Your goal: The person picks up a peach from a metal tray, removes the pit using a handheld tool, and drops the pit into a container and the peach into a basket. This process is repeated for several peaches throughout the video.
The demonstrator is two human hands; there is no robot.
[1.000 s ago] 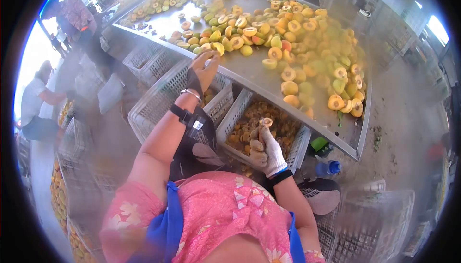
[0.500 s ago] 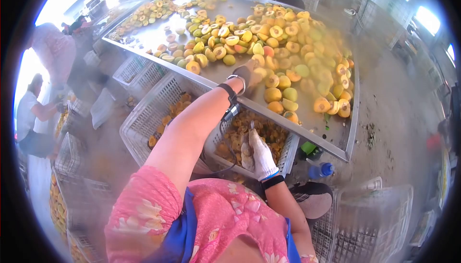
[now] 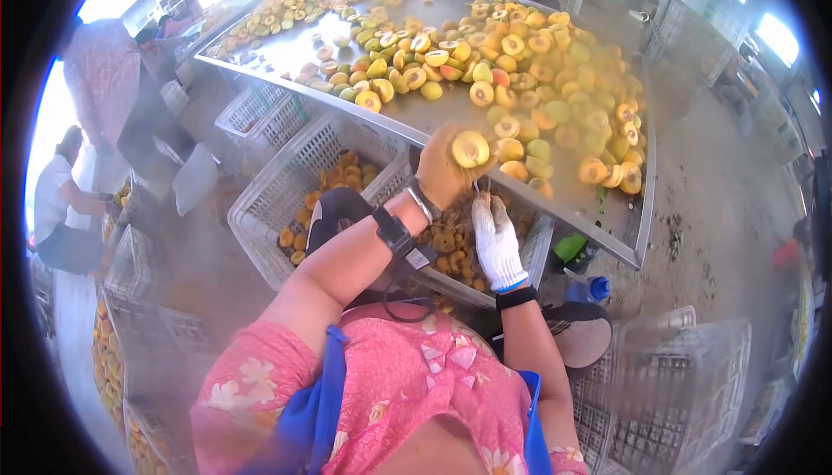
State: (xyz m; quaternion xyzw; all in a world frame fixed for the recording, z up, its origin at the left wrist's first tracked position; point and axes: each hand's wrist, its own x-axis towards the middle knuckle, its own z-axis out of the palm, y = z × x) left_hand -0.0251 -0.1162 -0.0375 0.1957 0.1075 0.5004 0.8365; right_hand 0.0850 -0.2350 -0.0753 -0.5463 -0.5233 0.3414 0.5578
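Note:
My left hand (image 3: 436, 172), in a tan-brown glove, is raised at the near edge of the metal table (image 3: 416, 120). It grips a halved yellow peach (image 3: 471, 149), cut face with its brown centre turned up. Just below and to the right is my right hand (image 3: 497, 248), in a white knit glove with soiled fingertips. Its fingers are closed round a thin metal tool (image 3: 476, 185) whose tip points up toward the peach half; the tool's exact kind is hidden. Under both hands stands a white crate (image 3: 536, 254) holding brownish-orange fruit pieces.
Many peach halves (image 3: 529, 68) cover the table. A second white crate (image 3: 260, 215) with peach halves stands at the left. Beside the right crate are a green item (image 3: 569, 247) and a blue-capped bottle (image 3: 589, 289). Stacked crates (image 3: 676, 388) stand lower right. Other people work at left and across the table.
My left hand has come back from the fruit on the table to its near edge, now with a peach half. My right hand has risen slightly toward it, the tool tip up.

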